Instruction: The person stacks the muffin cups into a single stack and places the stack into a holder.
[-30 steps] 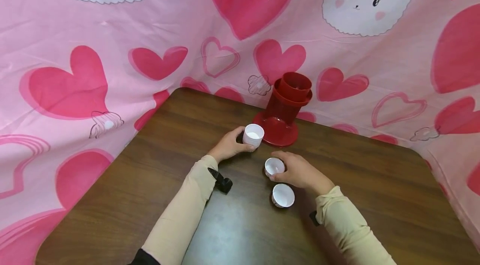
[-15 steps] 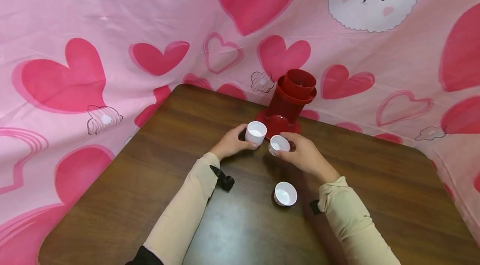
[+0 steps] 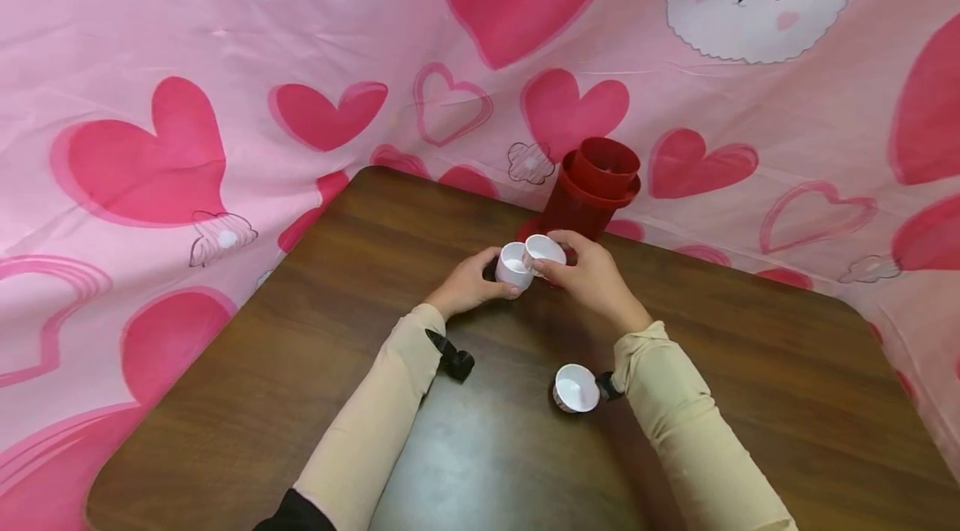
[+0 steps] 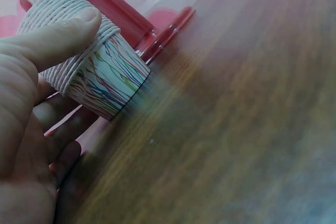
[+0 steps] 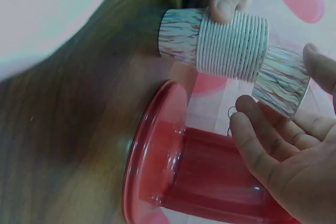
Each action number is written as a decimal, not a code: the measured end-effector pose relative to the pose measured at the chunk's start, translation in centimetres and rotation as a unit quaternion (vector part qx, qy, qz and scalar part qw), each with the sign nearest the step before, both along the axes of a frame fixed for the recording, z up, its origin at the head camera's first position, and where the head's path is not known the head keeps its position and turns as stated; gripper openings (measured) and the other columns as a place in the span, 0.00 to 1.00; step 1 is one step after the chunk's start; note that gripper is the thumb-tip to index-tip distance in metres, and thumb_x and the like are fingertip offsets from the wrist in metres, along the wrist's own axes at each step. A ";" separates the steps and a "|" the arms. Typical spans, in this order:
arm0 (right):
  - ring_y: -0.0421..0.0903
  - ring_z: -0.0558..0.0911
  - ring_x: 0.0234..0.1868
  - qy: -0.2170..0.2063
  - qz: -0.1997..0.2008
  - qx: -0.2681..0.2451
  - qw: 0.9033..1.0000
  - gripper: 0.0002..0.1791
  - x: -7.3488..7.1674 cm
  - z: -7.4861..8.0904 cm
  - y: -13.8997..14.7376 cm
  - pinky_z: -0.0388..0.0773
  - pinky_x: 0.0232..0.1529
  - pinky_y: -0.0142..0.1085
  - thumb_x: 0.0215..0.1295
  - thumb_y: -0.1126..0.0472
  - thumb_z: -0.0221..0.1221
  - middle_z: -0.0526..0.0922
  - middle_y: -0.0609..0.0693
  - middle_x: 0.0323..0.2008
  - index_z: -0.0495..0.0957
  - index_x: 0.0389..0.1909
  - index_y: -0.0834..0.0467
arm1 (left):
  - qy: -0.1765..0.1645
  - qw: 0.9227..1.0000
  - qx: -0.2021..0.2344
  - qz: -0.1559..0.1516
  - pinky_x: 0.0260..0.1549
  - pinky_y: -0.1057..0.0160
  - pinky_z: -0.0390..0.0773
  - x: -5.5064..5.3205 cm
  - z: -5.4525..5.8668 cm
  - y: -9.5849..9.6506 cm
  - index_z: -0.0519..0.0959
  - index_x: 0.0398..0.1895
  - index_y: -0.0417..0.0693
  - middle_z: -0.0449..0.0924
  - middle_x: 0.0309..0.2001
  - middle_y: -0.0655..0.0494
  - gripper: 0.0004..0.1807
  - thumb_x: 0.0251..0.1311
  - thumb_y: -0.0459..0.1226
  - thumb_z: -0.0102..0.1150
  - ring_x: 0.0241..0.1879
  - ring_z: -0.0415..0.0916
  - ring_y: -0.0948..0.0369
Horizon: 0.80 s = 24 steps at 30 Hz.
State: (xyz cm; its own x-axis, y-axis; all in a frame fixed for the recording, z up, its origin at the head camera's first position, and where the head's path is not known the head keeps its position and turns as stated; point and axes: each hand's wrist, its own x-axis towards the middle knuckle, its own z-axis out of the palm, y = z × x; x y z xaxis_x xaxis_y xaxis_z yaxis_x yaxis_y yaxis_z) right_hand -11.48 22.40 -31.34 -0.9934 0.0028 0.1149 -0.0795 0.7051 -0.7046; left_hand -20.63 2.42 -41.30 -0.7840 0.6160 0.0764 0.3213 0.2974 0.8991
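My left hand (image 3: 474, 283) grips a stack of nested paper cups (image 3: 510, 274), white inside with colored streaks outside. Several rims show layered in the left wrist view, the thumb (image 4: 63, 35) lying across them. In my right hand (image 3: 596, 277) is a single paper cup (image 3: 546, 251), pinched between thumb and fingers. Seen from the right wrist, this single cup (image 5: 283, 80) tilts slightly against the stack's (image 5: 231, 45) open end; whether its edge is inside cannot be told. Another paper cup (image 3: 576, 389) stands upright on the table near my right wrist.
Behind my hands stands a red cylindrical holder (image 3: 577, 210) with a wide round base, close to the stack. The brown wooden table (image 3: 300, 398) meets a pink heart-patterned cloth (image 3: 330, 31) at the back. Black camera mounts (image 3: 456, 363) sit on both wrists.
My right hand has lifted its cup off the table and moved it up and left to the stack's mouth. My left hand has kept its grip nearly in place.
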 end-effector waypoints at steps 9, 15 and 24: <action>0.54 0.78 0.45 0.011 0.012 0.015 1.000 0.28 -1.1 -0.2 -1.1 0.80 0.48 0.48 0.63 0.54 0.70 0.83 0.57 0.49 0.77 0.62 0.58 | -0.001 1.000 0.005 0.000 0.64 0.48 0.67 0.0 0.0 0.0 0.72 0.67 0.47 0.76 0.60 0.49 0.38 0.54 0.46 0.76 0.59 0.71 0.52; 0.54 0.78 0.44 0.018 0.011 -0.002 1.000 0.28 -1.6 -0.4 -1.8 0.80 0.46 0.47 0.62 0.55 0.71 0.83 0.56 0.49 0.76 0.61 0.57 | 0.000 1.000 -0.002 0.001 0.65 0.48 0.66 -0.1 -0.1 0.1 0.71 0.68 0.49 0.75 0.62 0.50 0.39 0.54 0.48 0.76 0.61 0.70 0.53; 0.55 0.78 0.48 0.001 0.013 0.013 1.000 0.31 -2.1 -1.1 -2.3 0.78 0.50 0.48 0.61 0.54 0.72 0.81 0.58 0.51 0.75 0.63 0.60 | 0.006 1.000 0.006 0.001 0.63 0.50 0.67 0.0 0.0 0.0 0.73 0.65 0.47 0.76 0.60 0.50 0.37 0.54 0.47 0.76 0.58 0.72 0.53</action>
